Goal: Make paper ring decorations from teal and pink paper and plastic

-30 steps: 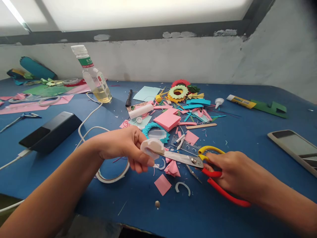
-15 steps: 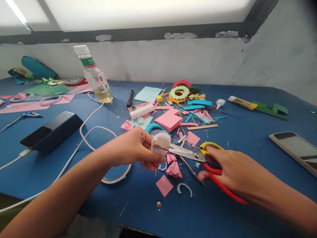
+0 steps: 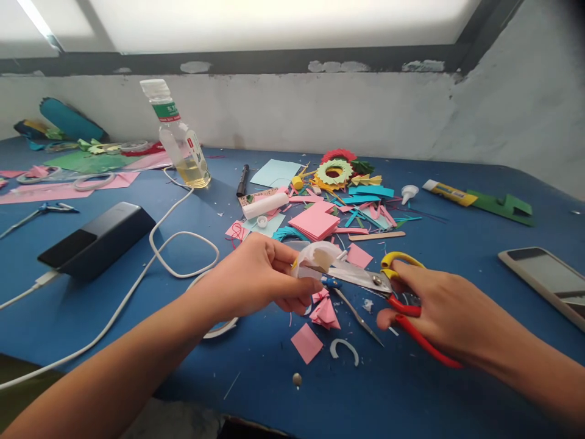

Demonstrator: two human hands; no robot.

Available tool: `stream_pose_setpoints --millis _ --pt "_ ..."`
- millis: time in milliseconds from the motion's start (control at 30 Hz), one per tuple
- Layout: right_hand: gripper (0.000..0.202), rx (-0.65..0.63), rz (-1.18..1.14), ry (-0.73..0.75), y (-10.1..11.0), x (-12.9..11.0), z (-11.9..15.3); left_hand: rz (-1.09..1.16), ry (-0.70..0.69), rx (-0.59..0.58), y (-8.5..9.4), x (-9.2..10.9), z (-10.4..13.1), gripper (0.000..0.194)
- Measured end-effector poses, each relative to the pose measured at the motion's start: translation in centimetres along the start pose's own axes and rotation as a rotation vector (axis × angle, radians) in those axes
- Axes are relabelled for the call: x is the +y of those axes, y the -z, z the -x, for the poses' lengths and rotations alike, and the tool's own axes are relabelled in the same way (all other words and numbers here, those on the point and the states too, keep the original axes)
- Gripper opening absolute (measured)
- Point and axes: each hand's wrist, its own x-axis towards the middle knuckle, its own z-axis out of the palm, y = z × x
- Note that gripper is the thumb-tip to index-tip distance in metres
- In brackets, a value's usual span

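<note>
My left hand [image 3: 269, 274] is closed on a translucent white, cup-like plastic piece [image 3: 322, 251], its open end tilted toward the right. In my right hand [image 3: 439, 299] are scissors [image 3: 368, 277] with yellow and red handles, thumb and fingers in the loops. Their blades point left and meet the plastic's rim; the tips are partly hidden there. Just below the blades, tweezers [image 3: 361, 317] lie on the table beside folded pink paper pieces [image 3: 325, 313]. A pink paper square [image 3: 306, 343] and a curved white strip [image 3: 345, 350] rest nearer to me.
Behind my hands is a heap of paper scraps with a pink stack [image 3: 315, 221] and ring-shaped paper pieces [image 3: 334, 174]. A bottle [image 3: 185, 149], a power bank [image 3: 107, 238] and a looping white cable [image 3: 153, 244] occupy the left. On the right are a glue tube [image 3: 450, 193] and a phone [image 3: 548, 277].
Both hands have shifted slightly right in view, along with most of the scene. The plastic piece has tilted over, and the scissor blades now overlap its rim.
</note>
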Motion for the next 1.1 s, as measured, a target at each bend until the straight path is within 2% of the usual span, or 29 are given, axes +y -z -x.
stream_pose_setpoints --millis 133,233,533,700,833,1100 --pt "0.043 -0.068 -0.069 0.037 -0.1 -0.5 -0.1 -0.058 -0.05 0.049 -0.1 -0.2 -0.1 0.014" --pt "0.042 -0.056 -0.061 0.032 -0.2 -0.9 0.0 -0.12 -0.083 0.101 -0.3 -0.5 -0.2 0.015" --pt "0.048 0.1 0.04 0.064 -0.2 -0.2 0.1 -0.055 -0.013 0.022 -0.3 -0.2 -0.1 0.011" --pt "0.048 0.063 0.066 0.07 -0.3 -0.1 -0.1 -0.082 -0.049 0.017 -0.3 -0.1 0.0 0.012" --pt "0.049 0.096 0.107 0.055 -0.6 -0.2 -0.3 -0.112 -0.065 0.019 -0.3 -0.2 -0.1 0.015" --pt "0.05 0.008 -0.052 0.068 -0.3 -1.1 -0.1 0.037 -0.13 0.15 -1.0 -0.5 -0.5 0.021"
